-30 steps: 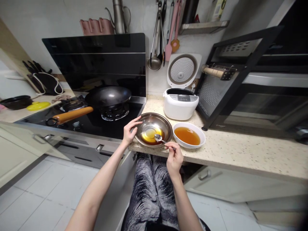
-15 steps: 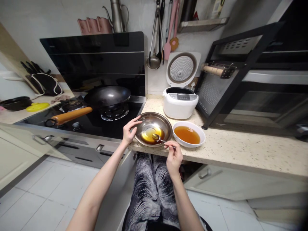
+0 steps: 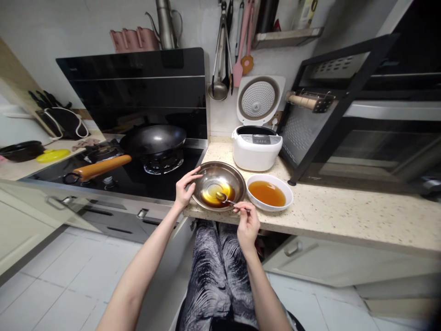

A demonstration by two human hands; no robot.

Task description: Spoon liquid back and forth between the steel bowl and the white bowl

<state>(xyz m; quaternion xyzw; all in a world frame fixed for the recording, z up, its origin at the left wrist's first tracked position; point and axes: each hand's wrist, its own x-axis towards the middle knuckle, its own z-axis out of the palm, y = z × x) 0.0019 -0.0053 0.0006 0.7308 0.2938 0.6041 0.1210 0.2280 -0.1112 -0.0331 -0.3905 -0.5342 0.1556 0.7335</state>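
A wide stainless steel bowl [image 3: 223, 172] sits at the counter's front edge, with a pool of amber liquid [image 3: 208, 196] in its bottom. My left hand [image 3: 184, 188] grips its left rim, fingers over the edge and thumb apart from them. Between the thumb and fingers of my right hand [image 3: 248, 226] is the handle of a metal spoon [image 3: 221, 196], whose bowl is down at the liquid. Just right of the steel bowl stands a white bowl [image 3: 274, 208] holding orange-brown liquid [image 3: 267, 193].
Behind the bowls is a white rice cooker [image 3: 257, 155] with its lid raised. On the left, a black wok [image 3: 155, 138] with a wooden handle rests on the gas stove [image 3: 138, 184]. A black rack with an oven [image 3: 372, 151] stands at the right. Utensils hang on the wall.
The spoon's tip has shifted slightly left within the steel bowl. Both hands keep their hold, and the whole view has moved a little.
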